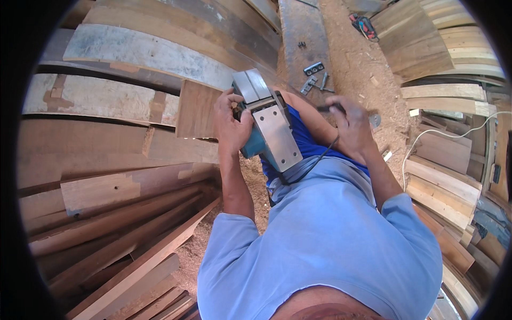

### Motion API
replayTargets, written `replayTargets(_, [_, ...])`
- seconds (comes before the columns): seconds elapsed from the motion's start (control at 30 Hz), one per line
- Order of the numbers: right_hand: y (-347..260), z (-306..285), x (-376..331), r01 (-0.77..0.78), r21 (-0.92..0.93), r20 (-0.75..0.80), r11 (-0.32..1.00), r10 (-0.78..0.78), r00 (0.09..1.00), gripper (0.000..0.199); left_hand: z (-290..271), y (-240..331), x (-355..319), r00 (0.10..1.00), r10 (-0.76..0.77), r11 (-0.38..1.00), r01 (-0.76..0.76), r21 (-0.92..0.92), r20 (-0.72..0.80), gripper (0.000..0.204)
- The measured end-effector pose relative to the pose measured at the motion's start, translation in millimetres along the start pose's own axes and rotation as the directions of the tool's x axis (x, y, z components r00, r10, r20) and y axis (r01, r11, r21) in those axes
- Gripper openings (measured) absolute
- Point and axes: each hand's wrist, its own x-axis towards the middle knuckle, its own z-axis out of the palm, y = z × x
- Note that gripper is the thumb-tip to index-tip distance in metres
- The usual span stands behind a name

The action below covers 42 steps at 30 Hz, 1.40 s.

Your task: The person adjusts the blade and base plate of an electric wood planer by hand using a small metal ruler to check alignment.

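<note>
An electric planer [276,136] with a teal body lies upside down across my lap, its metal sole facing up. My left hand [231,121] is closed around its left side, with the thumb and fingers near the front sole plate [250,85]. To the right of the planer, my right hand [349,120] is closed on a short dark object [324,108], mostly hidden by the fingers. A black power cord [317,160] curves from the planer's rear toward my right wrist.
Ahead, a long plank [301,32] bears a metal block with three holes [314,68], small metal parts [309,84] and screws [302,45]. Boards [96,101] are stacked at left, more timber [445,181] at right. A red-and-black tool [364,28] sits on sawdust. A white cable [453,135] crosses the right-hand timber.
</note>
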Motion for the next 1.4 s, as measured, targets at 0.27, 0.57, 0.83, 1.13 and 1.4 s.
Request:
replayTargets(0.27, [171, 27, 37, -0.307, 0.020, 0.319, 0.952, 0.285, 0.904, 0.025, 1, -3, 7, 0.952, -0.280, 0.960, 0.282, 0.005, 0.127, 0.059])
replayTargets(0.57, [228, 56, 23, -0.307, -0.439, 0.099, 0.844, 0.386, 0.917, 0.049, 3, -11, 9, 0.935, -0.320, 0.941, 0.333, -0.063, 0.154, 0.056])
replayTargets(0.83, [160, 43, 50, -0.220, -0.722, 0.051, 0.656, 0.367, 0.929, 0.041, 2, -13, 6, 0.935, -0.316, 0.927, 0.340, -0.158, 0.161, 0.049])
replayTargets(1.13, [192, 84, 70, 0.133, -0.770, 0.232, 0.625, 0.079, 0.970, 0.024, 22, 53, 7, 0.972, -0.231, 0.968, 0.225, 0.112, 0.049, 0.063])
replayTargets(1.4, [188, 87, 79, 0.048, -0.763, 0.215, 0.644, 0.183, 0.959, 0.024, 35, 75, 0, 0.994, -0.100, 0.967, 0.084, 0.243, 0.054, 0.070])
